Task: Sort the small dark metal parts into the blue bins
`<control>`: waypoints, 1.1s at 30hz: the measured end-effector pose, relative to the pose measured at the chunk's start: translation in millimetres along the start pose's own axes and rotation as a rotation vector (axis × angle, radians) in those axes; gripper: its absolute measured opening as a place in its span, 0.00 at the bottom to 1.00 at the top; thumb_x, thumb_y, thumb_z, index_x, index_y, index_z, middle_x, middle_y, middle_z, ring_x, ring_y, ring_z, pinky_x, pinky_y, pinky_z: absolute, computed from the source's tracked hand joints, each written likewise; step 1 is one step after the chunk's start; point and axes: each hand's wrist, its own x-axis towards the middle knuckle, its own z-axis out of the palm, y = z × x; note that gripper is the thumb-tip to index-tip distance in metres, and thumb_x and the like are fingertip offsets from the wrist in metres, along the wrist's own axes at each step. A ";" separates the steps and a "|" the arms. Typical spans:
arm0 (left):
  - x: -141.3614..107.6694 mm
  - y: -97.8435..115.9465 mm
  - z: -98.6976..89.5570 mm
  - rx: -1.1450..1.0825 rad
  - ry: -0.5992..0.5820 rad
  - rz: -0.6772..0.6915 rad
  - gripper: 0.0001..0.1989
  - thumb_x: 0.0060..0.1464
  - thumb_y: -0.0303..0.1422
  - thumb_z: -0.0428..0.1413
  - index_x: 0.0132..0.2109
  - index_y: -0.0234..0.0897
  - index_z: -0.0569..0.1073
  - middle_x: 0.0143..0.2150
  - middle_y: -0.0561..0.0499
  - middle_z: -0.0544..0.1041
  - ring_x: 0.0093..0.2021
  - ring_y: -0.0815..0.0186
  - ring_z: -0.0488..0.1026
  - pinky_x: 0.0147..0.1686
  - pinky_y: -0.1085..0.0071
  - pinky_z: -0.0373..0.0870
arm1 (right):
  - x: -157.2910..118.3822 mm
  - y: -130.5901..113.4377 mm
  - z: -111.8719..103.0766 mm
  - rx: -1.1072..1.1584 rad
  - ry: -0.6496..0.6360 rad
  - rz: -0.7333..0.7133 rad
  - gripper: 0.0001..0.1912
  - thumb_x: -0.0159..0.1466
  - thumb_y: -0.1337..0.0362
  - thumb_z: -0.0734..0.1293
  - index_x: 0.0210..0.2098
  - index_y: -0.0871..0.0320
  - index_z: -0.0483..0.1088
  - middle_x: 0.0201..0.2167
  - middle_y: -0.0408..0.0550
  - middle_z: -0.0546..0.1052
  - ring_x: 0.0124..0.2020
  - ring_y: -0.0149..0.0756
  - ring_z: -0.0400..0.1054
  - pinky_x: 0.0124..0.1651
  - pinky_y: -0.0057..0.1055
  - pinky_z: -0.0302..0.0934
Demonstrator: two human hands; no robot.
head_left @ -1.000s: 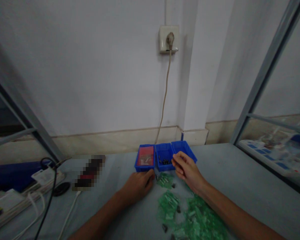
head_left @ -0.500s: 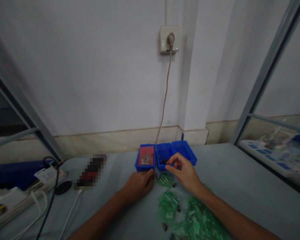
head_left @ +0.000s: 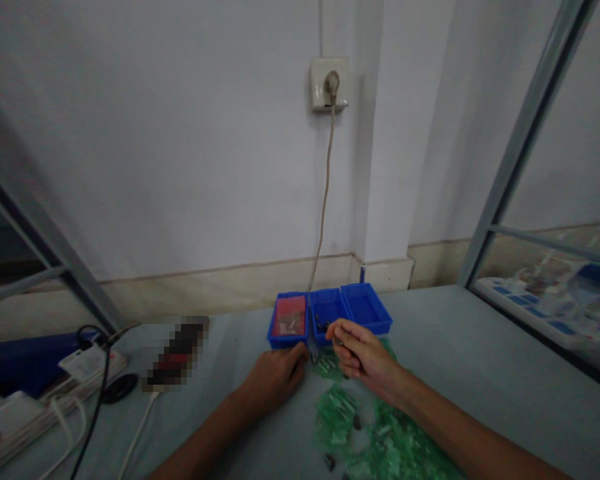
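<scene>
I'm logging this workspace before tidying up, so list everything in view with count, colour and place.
Trays: three, blue, table's back edge
Packet: one, red, left tray
Small pieces: several, dark, middle tray
Packets of parts: uncountable, green, front centre
Loose pieces: at least two, dark, by those packets
Socket, plug, cord: one each, pale, wall
Pixelated object: one, dark and red, left
Disc: one, black, left
Power strip, adapters, cables: mostly white, one cable black, left
Posts: two, grey, both sides
Clutter: uncountable, white and blue, far right
Table: one, grey, below
Left hand: one, by left tray
Right hand: one, by middle tray
</scene>
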 end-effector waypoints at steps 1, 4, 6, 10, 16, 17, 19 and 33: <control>0.1 -0.2 0.0 -0.003 0.000 0.002 0.06 0.67 0.32 0.46 0.48 0.44 0.65 0.39 0.53 0.79 0.37 0.63 0.77 0.34 0.71 0.65 | 0.3 0.1 -0.6 0.005 0.012 -0.002 0.10 0.67 0.56 0.68 0.39 0.58 0.72 0.20 0.34 0.58 0.16 0.21 0.42 0.17 0.20 0.39; 0.2 0.1 -0.2 -0.007 0.001 0.011 0.06 0.66 0.31 0.46 0.48 0.44 0.65 0.40 0.54 0.79 0.37 0.63 0.77 0.34 0.71 0.65 | 0.3 -1.4 0.4 0.004 0.050 -0.032 0.10 0.67 0.58 0.69 0.40 0.58 0.72 0.22 0.35 0.61 0.16 0.20 0.43 0.16 0.20 0.39; 0.1 0.5 -0.3 -0.005 0.006 0.011 0.06 0.67 0.31 0.46 0.47 0.44 0.66 0.40 0.54 0.79 0.37 0.63 0.77 0.34 0.71 0.64 | 0.1 -3.0 2.3 -0.004 0.062 -0.053 0.09 0.66 0.58 0.69 0.41 0.58 0.72 0.25 0.38 0.66 0.16 0.20 0.45 0.16 0.20 0.40; -0.1 0.4 0.2 -0.007 0.014 0.009 0.06 0.67 0.32 0.46 0.47 0.44 0.66 0.40 0.54 0.79 0.36 0.64 0.77 0.33 0.71 0.64 | -0.4 -3.9 3.4 -0.044 0.047 -0.071 0.10 0.63 0.61 0.72 0.42 0.57 0.72 0.30 0.41 0.71 0.17 0.19 0.50 0.16 0.21 0.42; 0.6 0.8 -0.3 -0.001 0.002 0.000 0.06 0.67 0.33 0.45 0.46 0.44 0.66 0.39 0.54 0.79 0.36 0.63 0.77 0.33 0.71 0.64 | 0.2 -0.4 0.6 -0.167 0.058 -0.107 0.14 0.57 0.63 0.77 0.38 0.57 0.72 0.31 0.38 0.70 0.15 0.16 0.51 0.16 0.21 0.42; 0.7 1.0 -0.7 0.000 -0.002 -0.002 0.06 0.67 0.32 0.45 0.46 0.44 0.66 0.39 0.53 0.79 0.36 0.63 0.77 0.33 0.71 0.64 | 0.1 -0.3 0.6 -0.169 0.052 -0.106 0.14 0.57 0.64 0.78 0.37 0.57 0.71 0.30 0.38 0.70 0.15 0.16 0.51 0.16 0.21 0.42; 0.8 1.4 -1.3 -0.001 -0.010 -0.009 0.06 0.67 0.33 0.46 0.46 0.44 0.66 0.40 0.53 0.79 0.37 0.63 0.77 0.33 0.71 0.65 | -0.3 -0.8 1.1 -0.158 0.034 -0.102 0.13 0.58 0.63 0.77 0.37 0.58 0.71 0.28 0.37 0.69 0.15 0.17 0.51 0.16 0.21 0.42; 0.7 2.8 -2.4 0.004 -0.010 -0.022 0.07 0.67 0.32 0.46 0.47 0.44 0.66 0.39 0.53 0.79 0.36 0.63 0.77 0.34 0.72 0.65 | 2.6 -1.1 -2.8 0.093 0.060 -0.094 0.09 0.63 0.62 0.73 0.37 0.58 0.71 0.30 0.42 0.72 0.17 0.18 0.48 0.18 0.20 0.42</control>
